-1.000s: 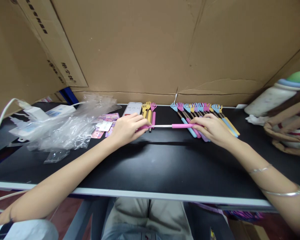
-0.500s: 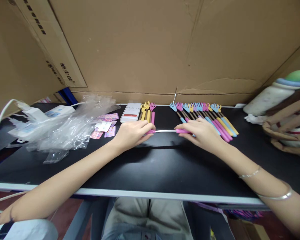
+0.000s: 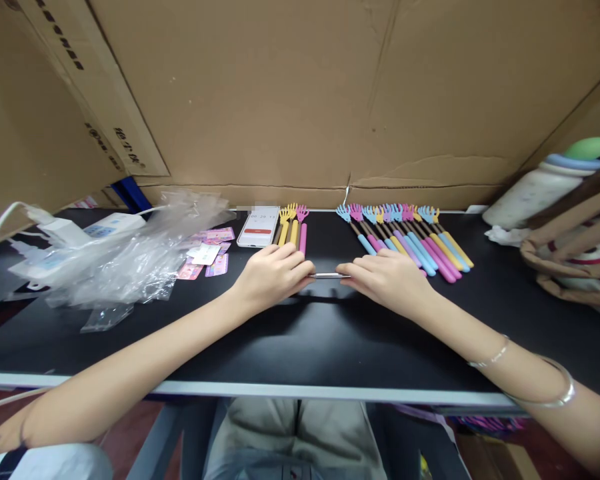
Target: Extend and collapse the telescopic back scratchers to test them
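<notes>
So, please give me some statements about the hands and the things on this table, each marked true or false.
1. Both hands, left hand and right hand, grip one telescopic back scratcher. True.
2. The phone lies to the right of the long row of back scratchers. False: it lies to their left.
3. Crumpled plastic bags lie left of the left hand. True.
4. The table top is white. False: it is black.

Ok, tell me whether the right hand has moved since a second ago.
Yes. The right hand slid left along the table, away from the row of coloured scratchers, toward the left hand.
</notes>
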A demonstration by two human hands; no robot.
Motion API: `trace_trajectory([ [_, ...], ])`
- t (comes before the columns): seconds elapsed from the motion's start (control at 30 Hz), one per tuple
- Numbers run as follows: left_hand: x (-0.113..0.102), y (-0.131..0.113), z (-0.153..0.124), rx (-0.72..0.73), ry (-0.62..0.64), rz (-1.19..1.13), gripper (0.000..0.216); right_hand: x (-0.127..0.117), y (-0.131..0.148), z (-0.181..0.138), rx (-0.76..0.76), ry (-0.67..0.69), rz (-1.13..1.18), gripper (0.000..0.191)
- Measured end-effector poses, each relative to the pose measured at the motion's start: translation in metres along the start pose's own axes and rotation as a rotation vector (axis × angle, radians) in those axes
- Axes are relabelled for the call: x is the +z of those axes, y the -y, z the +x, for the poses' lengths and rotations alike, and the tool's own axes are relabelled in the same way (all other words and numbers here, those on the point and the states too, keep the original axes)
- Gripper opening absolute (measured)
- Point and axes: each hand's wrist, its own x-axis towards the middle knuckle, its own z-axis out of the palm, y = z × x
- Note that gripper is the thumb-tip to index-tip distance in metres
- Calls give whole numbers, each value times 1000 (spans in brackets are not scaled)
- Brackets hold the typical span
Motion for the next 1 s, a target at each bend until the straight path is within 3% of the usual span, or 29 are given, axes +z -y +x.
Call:
trace_trajectory([
  [0.17, -3, 12, 0, -41, 46, 13, 23, -7, -5, 1, 59, -26, -52, 33],
  [0.3, -5, 34, -1, -68, 60, 48, 24, -9, -26, -4, 95, -59, -117, 31],
  [0.43, -9, 77, -16, -150, 86, 60, 22, -14, -70, -22, 198, -59, -210, 33],
  [0.6, -18, 142, -55, -411, 17, 129, 23, -28, -132, -54, 441, -72, -388, 41],
  [0.67, -20, 158, -65, -397, 17, 182, 22, -29, -145, -61, 455, -50, -394, 39],
  [0.8, -22, 165, -69, -324, 5, 270, 21, -25, -153, -64, 440, -44, -391, 33],
  [1.0, -26, 162, -63, -331, 42, 269, 23, -24, -156, -64, 460, -19, -420, 36],
])
